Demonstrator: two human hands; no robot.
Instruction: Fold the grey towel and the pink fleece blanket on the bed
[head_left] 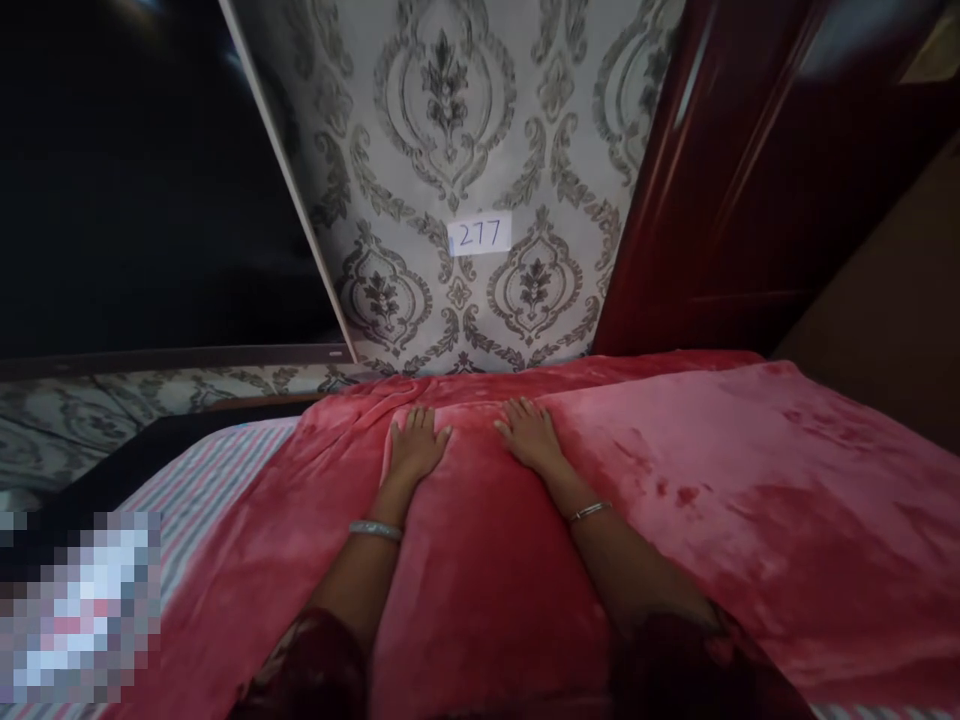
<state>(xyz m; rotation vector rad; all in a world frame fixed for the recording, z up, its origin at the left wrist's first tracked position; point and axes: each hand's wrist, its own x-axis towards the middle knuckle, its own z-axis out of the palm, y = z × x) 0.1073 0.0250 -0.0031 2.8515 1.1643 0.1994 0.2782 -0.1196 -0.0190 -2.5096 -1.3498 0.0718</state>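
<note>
A red plush blanket lies spread before me, with a folded part running down its middle. My left hand rests flat on it by the left edge of the fold, fingers apart and pointing away from me. Level with it, my right hand also lies flat on the plush, fingers spread. Neither hand holds anything. A bangle circles the left wrist, and a thin silver bracelet is on the right one. To the right the blanket's pile looks paler pink with darker smudges.
A striped sheet shows beneath the blanket at left. Beyond stands a patterned wall bearing a paper label marked 277. A large dark screen is at upper left, a glossy dark red door or panel at upper right. The lower left corner is pixelated.
</note>
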